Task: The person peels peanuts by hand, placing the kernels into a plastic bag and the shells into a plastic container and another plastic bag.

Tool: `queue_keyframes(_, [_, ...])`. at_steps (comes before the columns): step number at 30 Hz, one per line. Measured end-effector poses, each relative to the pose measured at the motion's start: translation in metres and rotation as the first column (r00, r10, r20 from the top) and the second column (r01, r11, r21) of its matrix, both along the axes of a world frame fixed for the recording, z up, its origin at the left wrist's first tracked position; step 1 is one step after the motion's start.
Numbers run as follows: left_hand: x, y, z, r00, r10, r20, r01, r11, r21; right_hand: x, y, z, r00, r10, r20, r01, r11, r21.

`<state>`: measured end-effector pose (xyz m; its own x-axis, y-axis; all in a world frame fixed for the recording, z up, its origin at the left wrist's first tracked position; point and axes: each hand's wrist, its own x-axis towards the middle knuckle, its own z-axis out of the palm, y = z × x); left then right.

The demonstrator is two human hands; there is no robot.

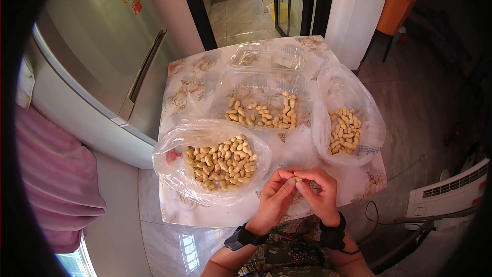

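Near the front edge of the table, my left hand (277,194) and my right hand (321,190) meet at the fingertips. Both pinch one small peanut (298,179), mostly covered by the thumbs and forefingers. Left of my hands lies an open plastic bag (169,146) full of unshelled peanuts (220,163). A second open bag (371,115) at the right holds more peanuts (346,131). Behind my hands, a clear plastic container (261,84) has peanuts along its near side and right side.
The table (215,218) has a floral cover. An empty-looking clear tray or lid (267,57) lies at its back. A fridge (102,41) stands at the left, an orange chair (395,11) at the back right, a white appliance (448,190) at the right.
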<state>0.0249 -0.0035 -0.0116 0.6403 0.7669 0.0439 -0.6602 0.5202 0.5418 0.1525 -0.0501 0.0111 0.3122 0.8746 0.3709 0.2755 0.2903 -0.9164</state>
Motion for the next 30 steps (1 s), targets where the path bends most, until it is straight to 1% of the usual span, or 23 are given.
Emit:
queue_keyframes(5, [0.0003,0.0005,0.0018,1.0,0.0,0.003,0.0,1.0,0.004,-0.0006,0.0005,0.0014,1.0,0.0,-0.012,0.0,1.0,-0.003])
queue_keyframes(7, [0.0003,0.0006,0.0019,0.999,-0.003,0.042,0.005,0.998,-0.057,-0.0001,0.0005,0.001,1.0,-0.001,0.009,0.001,1.0,-0.001])
queue_keyframes(8, [0.0004,0.0006,0.0011,0.999,-0.003,0.042,0.005,0.998,-0.057,-0.0003,0.0005,0.0013,1.0,-0.001,0.009,0.001,1.0,-0.001])
queue_keyframes(11, [0.0007,0.0004,-0.0007,1.0,0.006,-0.006,-0.006,0.999,-0.032,-0.0008,0.0005,0.0015,1.0,-0.002,-0.01,0.002,1.0,-0.01])
queue_keyframes(13, [0.0004,-0.0008,0.0013,0.998,0.016,-0.061,-0.017,1.0,-0.012,-0.0007,0.0012,-0.0002,1.0,-0.006,0.008,0.006,1.0,0.019])
queue_keyframes(20, [0.0005,-0.0006,-0.0017,0.999,0.01,-0.044,-0.011,1.0,-0.004,-0.0005,0.0004,-0.0002,1.0,0.0,-0.005,0.0,1.0,0.017])
queue_keyframes(22, [0.0012,-0.0002,-0.0028,0.999,0.007,-0.045,-0.006,1.0,0.026,-0.0001,-0.0007,-0.0013,1.0,-0.009,-0.022,0.009,1.0,-0.006])
queue_keyframes(26, [0.001,-0.0009,0.0036,0.998,0.017,-0.065,-0.015,1.0,0.024,-0.0006,-0.0013,-0.0032,0.999,-0.02,-0.042,0.019,1.0,-0.023])
queue_keyframes(28, [0.001,-0.0005,0.0006,0.998,0.014,-0.057,-0.011,0.998,0.056,-0.0006,-0.0012,-0.0033,0.998,-0.023,-0.063,0.022,0.999,-0.032])
queue_keyframes(29, [0.0013,-0.0009,0.0016,0.998,0.015,-0.057,-0.012,0.998,0.056,-0.0007,-0.0013,-0.004,0.998,-0.023,-0.063,0.021,0.999,-0.032])
queue_keyframes(30, [0.0017,-0.0017,0.0032,0.997,0.033,-0.066,-0.032,0.999,0.01,-0.0009,-0.0018,-0.0053,0.997,-0.038,-0.069,0.037,0.999,-0.02])
